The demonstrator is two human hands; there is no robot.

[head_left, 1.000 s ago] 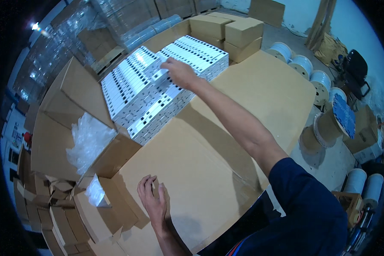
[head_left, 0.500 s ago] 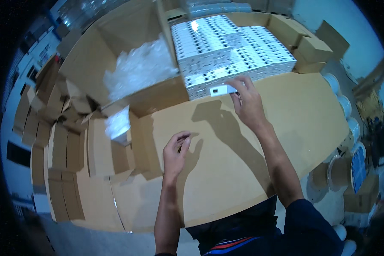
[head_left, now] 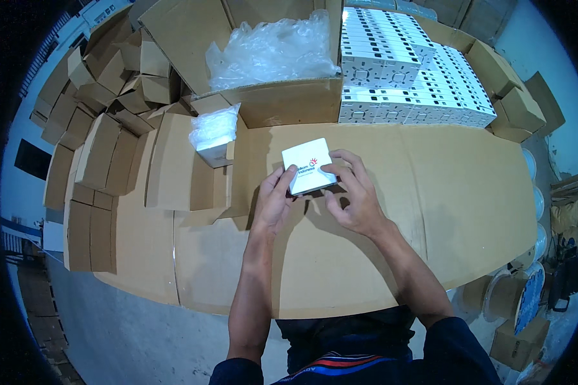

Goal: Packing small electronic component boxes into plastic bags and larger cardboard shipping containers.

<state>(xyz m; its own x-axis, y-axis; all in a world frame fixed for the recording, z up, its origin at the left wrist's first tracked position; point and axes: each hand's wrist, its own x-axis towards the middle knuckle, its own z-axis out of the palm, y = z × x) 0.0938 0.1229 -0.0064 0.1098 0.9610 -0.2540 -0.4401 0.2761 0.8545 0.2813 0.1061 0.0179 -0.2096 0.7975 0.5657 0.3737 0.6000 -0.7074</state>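
A small white box (head_left: 305, 159) with a red and dark print on its top is held between my two hands above the cardboard-covered table (head_left: 469, 212). My left hand (head_left: 273, 204) grips its left side, the thumb resting on the top face. At its right side, my right hand (head_left: 356, 200) has fingers on the edge and top, also closed on it. Just left of my hands stands an open carton (head_left: 168, 163). Inside it are another white box (head_left: 216, 154) and a bubble-wrap bundle (head_left: 213, 124).
Rows of stacked white boxes (head_left: 376, 67) fill the far right of the table. Beside them, a large carton (head_left: 282, 106) holds clear plastic bubble wrap (head_left: 270, 54). Several open brown cartons (head_left: 93, 157) are piled at the left. Cable spools (head_left: 507, 295) stand on the floor at the right.
My right hand has brought a white box from the front of the stack back toward me. My left hand has moved up and now grips it too. The view has shifted.
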